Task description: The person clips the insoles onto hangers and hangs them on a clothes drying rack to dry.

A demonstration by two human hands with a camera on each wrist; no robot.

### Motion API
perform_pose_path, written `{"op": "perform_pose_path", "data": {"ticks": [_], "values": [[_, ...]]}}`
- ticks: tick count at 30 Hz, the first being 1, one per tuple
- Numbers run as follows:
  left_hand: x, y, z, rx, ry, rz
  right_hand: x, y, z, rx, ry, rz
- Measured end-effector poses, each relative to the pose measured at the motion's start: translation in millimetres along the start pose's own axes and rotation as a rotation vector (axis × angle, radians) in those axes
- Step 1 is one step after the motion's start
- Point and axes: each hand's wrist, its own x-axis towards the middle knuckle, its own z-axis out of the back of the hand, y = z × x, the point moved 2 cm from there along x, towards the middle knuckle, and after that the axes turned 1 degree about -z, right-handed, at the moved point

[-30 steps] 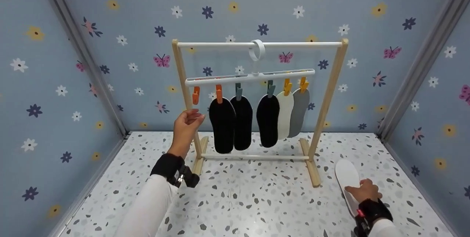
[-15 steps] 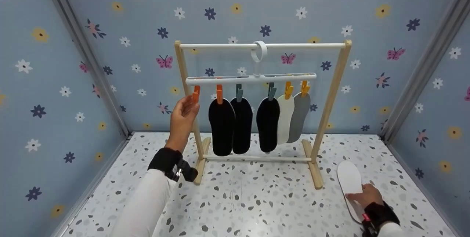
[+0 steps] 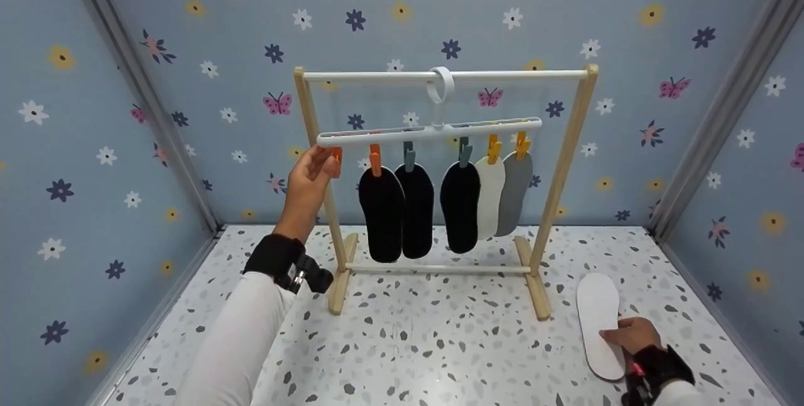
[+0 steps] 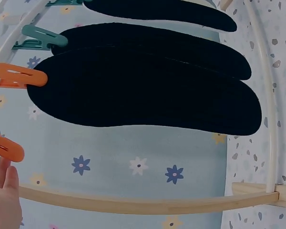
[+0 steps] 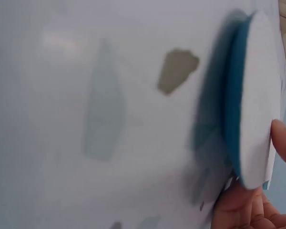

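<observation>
My left hand [image 3: 303, 186] pinches the orange clothespin [image 3: 337, 164] at the left end of a white hanger [image 3: 383, 137]. That clothespin [image 4: 8, 147] bears no insole, and the fingertips lie against it in the left wrist view. Beside it, a second orange clothespin [image 3: 375, 158] clips a black insole [image 3: 382, 217]. At the lower right my right hand [image 3: 639, 337] grips a white insole [image 3: 597, 305] by its side edge. The right wrist view shows the thumb on the white face and fingers under the blue underside [image 5: 234, 95], one edge raised off the speckled surface.
A wooden rack [image 3: 570, 167] with a white top rail [image 3: 515, 75] carries the hanger. Two more black insoles [image 3: 460, 211], a cream insole [image 3: 491, 198] and a grey insole [image 3: 515, 195] hang from green and yellow clothespins. Flowered panels enclose the speckled surface [image 3: 402, 343].
My left hand has risen to the leftmost orange clothespin and taken hold of it. My right hand has shifted slightly rightward and down along the white insole's edge, and the insole has turned a little.
</observation>
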Motion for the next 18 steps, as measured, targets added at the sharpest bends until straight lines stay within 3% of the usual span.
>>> {"op": "perform_pose_path", "data": {"ticks": [5, 11, 18], "values": [[-0.5, -1.0, -3.3, -0.013, 0.014, 0.015, -3.8, 1.6, -6.9, 0.180, 0.039, -0.014], [-2.8, -1.4, -5.2, -0.001, 0.002, 0.032, -18.0, 7.3, -16.8, 0.448, 0.145, -0.038], [-1.1, -2.0, -4.6, 0.036, -0.010, 0.033, -34.4, 15.2, -27.7, 0.544, 0.248, -0.023]]}}
